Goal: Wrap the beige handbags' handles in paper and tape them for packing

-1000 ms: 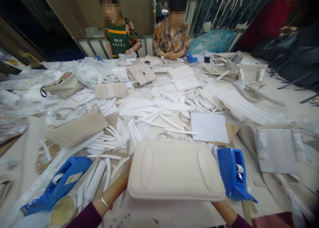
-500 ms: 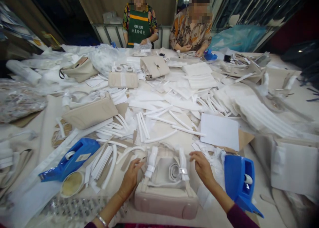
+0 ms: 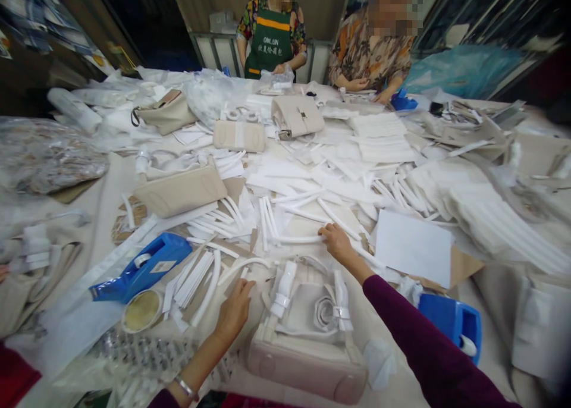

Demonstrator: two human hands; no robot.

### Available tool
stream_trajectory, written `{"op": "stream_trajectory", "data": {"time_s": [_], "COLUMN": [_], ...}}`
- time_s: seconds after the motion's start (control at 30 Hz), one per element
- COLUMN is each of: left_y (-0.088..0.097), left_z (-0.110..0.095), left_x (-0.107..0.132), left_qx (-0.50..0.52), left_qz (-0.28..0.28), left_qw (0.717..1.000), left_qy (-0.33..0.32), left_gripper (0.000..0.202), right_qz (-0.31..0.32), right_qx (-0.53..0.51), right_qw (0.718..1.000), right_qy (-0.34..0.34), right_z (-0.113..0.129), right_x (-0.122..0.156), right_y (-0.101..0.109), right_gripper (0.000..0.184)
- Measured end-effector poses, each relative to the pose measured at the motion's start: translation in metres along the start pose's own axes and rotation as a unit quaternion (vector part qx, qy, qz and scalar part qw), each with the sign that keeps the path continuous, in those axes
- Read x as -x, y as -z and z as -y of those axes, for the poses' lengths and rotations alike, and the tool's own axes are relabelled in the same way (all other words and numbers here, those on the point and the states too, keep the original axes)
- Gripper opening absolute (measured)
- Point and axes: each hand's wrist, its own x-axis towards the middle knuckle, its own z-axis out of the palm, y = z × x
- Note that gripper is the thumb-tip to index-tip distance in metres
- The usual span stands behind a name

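My right hand (image 3: 341,244) reaches past the bag, its fingertips closed on the right end of a white foam tube (image 3: 297,239) lying on the table. My left hand (image 3: 235,307) is beside the bag's left side, apart from it, with thumb and fingers curled together. A small whitish tip shows at those fingers, too small to name. Between my forearms stands a beige handbag (image 3: 307,360), its handles wrapped in clear-taped white padding (image 3: 284,286). A rolled strap (image 3: 324,313) rests against it.
Blue tape dispensers (image 3: 147,265) (image 3: 450,322) lie on both sides. A round tub (image 3: 141,310) sits at left. More foam tubes (image 3: 218,220), a white sheet (image 3: 414,247) and another beige handbag (image 3: 181,191) lie farther back. Two people (image 3: 272,36) (image 3: 372,51) work across the table.
My right hand has moved forward and left from beside the bag to the foam tube. My left hand has drawn slightly back from the bag. The view has shifted, moving the scene rightward.
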Motion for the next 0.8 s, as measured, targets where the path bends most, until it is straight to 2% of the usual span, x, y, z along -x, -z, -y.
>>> {"op": "stream_trajectory", "data": {"time_s": [0.13, 0.23, 0.3, 0.37, 0.43, 0.47, 0.53, 0.57, 0.63, 0.7, 0.8], "left_y": [0.006, 0.014, 0.017, 0.017, 0.012, 0.008, 0.0, -0.005, -0.012, -0.018, -0.021], "left_z": [0.002, -0.003, -0.008, -0.014, -0.021, -0.024, -0.031, -0.033, -0.037, -0.039, -0.04], "left_x": [-0.019, -0.033, -0.036, -0.032, -0.023, -0.017, -0.006, -0.002, 0.003, 0.003, -0.003], "left_qx": [-0.058, -0.02, 0.026, 0.08, 0.147, 0.184, 0.256, 0.287, 0.333, 0.371, 0.417], "left_qz": [-0.023, -0.075, -0.108, -0.117, -0.09, -0.066, -0.01, 0.016, 0.051, 0.064, 0.079], "left_qw": [0.998, 0.997, 0.993, 0.989, 0.985, 0.981, 0.965, 0.955, 0.934, 0.915, 0.892], "left_qy": [0.007, -0.007, -0.026, -0.038, -0.024, -0.005, 0.046, 0.073, 0.118, 0.144, 0.152], "left_gripper": [0.049, 0.047, 0.044, 0.038, 0.034, 0.034, 0.04, 0.044, 0.05, 0.057, 0.066], "right_qz": [-0.051, -0.089, -0.12, -0.148, -0.179, -0.189, -0.185, -0.166, -0.112, -0.081, -0.076], "right_qx": [-0.05, -0.111, -0.15, -0.182, -0.243, -0.286, -0.38, -0.418, -0.463, -0.482, -0.467], "right_qw": [0.997, 0.989, 0.979, 0.966, 0.934, 0.907, 0.837, 0.803, 0.755, 0.737, 0.764], "right_qy": [-0.017, -0.032, -0.064, -0.11, -0.192, -0.243, -0.348, -0.391, -0.451, -0.467, -0.438], "right_z": [-0.002, 0.0, -0.001, -0.002, 0.0, 0.004, 0.018, 0.026, 0.044, 0.056, 0.059], "right_x": [-0.01, -0.013, 0.0, 0.031, 0.076, 0.103, 0.155, 0.178, 0.213, 0.229, 0.224], "right_y": [0.007, 0.009, 0.01, 0.009, 0.005, 0.001, -0.011, -0.018, -0.032, -0.045, -0.054], "right_gripper": [0.034, 0.035, 0.031, 0.029, 0.031, 0.034, 0.046, 0.054, 0.069, 0.075, 0.075]}}
